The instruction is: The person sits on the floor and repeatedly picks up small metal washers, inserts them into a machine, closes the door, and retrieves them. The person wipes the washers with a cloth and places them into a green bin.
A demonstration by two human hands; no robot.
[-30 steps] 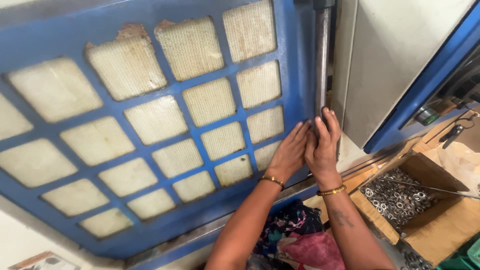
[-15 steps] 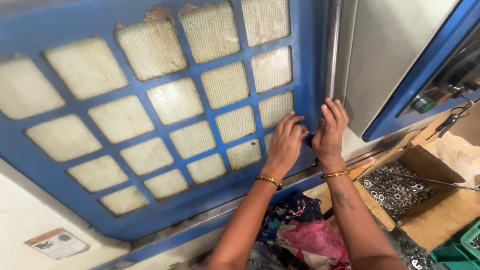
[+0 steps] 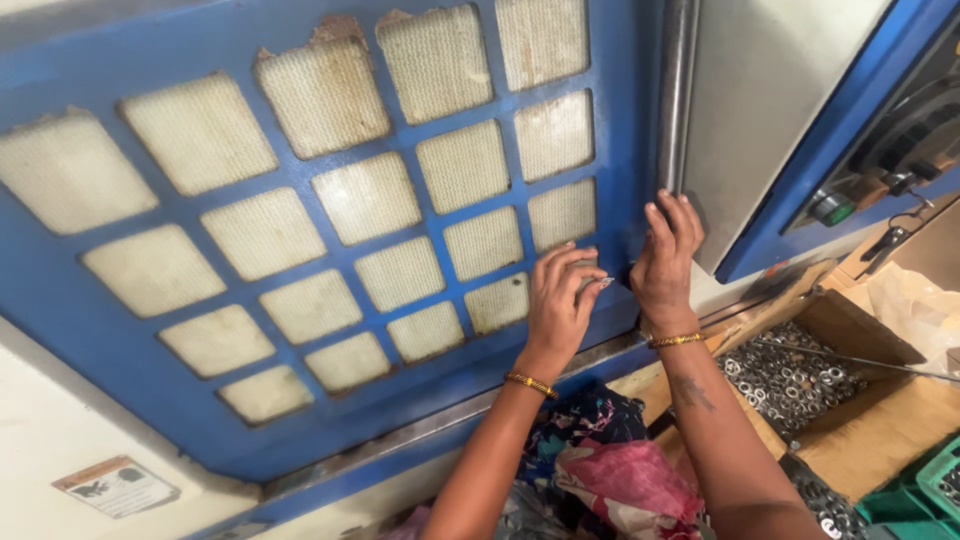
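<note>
A flat blue metal grille [image 3: 330, 250] with square openings backed by coarse, yellowed mesh fills the left of the view, standing upright on a machine face. At its lower right corner the left hand [image 3: 558, 305] pinches a small pale piece against the frame, while the right hand [image 3: 665, 262] lies flat, fingers spread, on the edge. Lower right, an open cardboard box [image 3: 850, 335] holds a heap of metal washers [image 3: 790, 375].

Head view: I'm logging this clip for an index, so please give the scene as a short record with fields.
left hand: fingers curled, pinching a small pale piece against the blue grille panel
right hand: flat on the panel's right edge, beside the metal rod
panel openings: beige mesh
wrists: a gold bangle on each
lower right: cardboard box of metal washers
</note>
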